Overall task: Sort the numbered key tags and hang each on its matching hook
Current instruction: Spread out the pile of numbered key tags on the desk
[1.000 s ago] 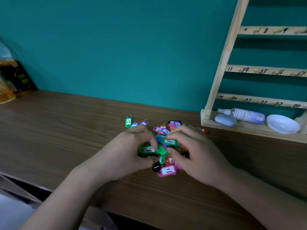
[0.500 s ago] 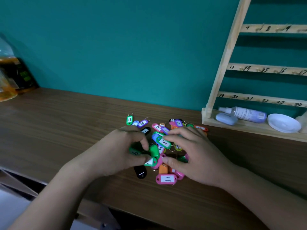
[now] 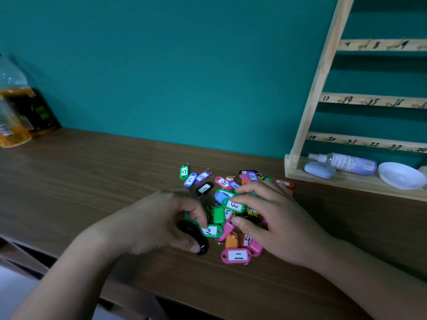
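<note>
Left hand point(image 3: 157, 225) fingers curled over black tag point(image 3: 204, 246), grip unclear, right hand point(image 3: 277, 222) fingers spread on key tags point(image 3: 235, 256)

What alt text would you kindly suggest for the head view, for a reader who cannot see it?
Two hands work a pile of coloured, numbered key tags on a wooden table: the left hand curls round a few, the right hand rests spread on top. A wooden hook rack with numbered rails stands at right.
</note>
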The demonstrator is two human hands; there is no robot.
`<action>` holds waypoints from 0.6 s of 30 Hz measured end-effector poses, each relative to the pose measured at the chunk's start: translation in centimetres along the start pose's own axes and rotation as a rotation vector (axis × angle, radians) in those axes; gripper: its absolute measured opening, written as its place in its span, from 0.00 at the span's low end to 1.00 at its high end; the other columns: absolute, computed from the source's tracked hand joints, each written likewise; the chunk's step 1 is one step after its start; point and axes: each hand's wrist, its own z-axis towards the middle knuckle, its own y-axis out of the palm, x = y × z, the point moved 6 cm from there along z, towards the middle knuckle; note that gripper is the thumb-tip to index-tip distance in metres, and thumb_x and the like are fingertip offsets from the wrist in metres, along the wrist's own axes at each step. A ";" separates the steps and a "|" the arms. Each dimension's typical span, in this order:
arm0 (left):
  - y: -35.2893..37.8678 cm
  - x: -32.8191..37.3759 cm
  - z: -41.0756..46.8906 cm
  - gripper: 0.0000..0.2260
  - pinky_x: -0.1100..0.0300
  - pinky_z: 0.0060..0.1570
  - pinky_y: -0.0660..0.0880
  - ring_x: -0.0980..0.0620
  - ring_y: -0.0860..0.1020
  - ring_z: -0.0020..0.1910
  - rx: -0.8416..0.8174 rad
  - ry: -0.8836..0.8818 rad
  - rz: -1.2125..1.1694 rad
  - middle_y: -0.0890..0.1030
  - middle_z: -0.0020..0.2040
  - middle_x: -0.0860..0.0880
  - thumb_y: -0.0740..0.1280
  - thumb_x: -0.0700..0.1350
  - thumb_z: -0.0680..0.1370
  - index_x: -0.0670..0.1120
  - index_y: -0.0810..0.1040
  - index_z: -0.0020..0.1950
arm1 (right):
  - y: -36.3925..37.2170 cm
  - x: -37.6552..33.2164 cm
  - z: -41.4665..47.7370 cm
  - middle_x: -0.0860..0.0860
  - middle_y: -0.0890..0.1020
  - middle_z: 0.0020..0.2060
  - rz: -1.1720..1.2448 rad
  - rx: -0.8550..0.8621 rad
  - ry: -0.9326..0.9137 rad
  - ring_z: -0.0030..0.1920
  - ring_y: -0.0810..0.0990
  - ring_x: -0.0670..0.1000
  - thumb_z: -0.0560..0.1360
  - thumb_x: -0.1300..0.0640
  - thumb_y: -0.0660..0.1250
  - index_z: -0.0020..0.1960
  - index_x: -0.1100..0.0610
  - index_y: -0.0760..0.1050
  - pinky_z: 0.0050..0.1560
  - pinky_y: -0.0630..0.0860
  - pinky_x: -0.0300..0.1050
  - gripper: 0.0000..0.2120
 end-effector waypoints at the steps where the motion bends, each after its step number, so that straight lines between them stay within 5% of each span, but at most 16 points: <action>1: 0.0 0.0 0.1 0.18 0.65 0.53 0.75 0.64 0.79 0.55 -0.008 0.003 0.003 0.81 0.54 0.65 0.83 0.57 0.67 0.65 0.83 0.53 | 0.0 0.0 0.0 0.36 0.72 0.69 0.002 0.000 0.000 0.73 0.66 0.40 0.82 0.31 0.56 0.74 0.41 0.76 0.75 0.65 0.52 0.26; 10: 0.1 -0.1 0.3 0.11 0.71 0.42 0.71 0.61 0.81 0.46 0.025 0.027 -0.067 0.82 0.45 0.62 0.84 0.56 0.68 0.60 0.84 0.43 | -0.3 -0.2 -0.1 0.37 0.76 0.67 0.036 0.048 -0.014 0.71 0.70 0.41 0.83 0.36 0.60 0.71 0.44 0.79 0.73 0.67 0.54 0.22; 14: -0.5 0.7 0.6 0.10 0.73 0.36 0.69 0.62 0.79 0.37 0.165 0.068 -0.162 0.84 0.40 0.60 0.83 0.54 0.71 0.55 0.84 0.43 | -0.9 -0.4 0.0 0.37 0.79 0.60 0.058 0.151 -0.025 0.66 0.73 0.41 0.85 0.46 0.66 0.68 0.46 0.82 0.68 0.69 0.53 0.14; 18: -0.6 2.4 1.2 0.08 0.72 0.39 0.71 0.59 0.81 0.39 0.345 0.142 -0.175 0.85 0.40 0.57 0.81 0.47 0.74 0.53 0.83 0.43 | -1.4 -1.0 -0.1 0.36 0.80 0.53 0.162 0.209 -0.045 0.60 0.76 0.40 0.84 0.45 0.66 0.67 0.46 0.81 0.63 0.71 0.47 0.14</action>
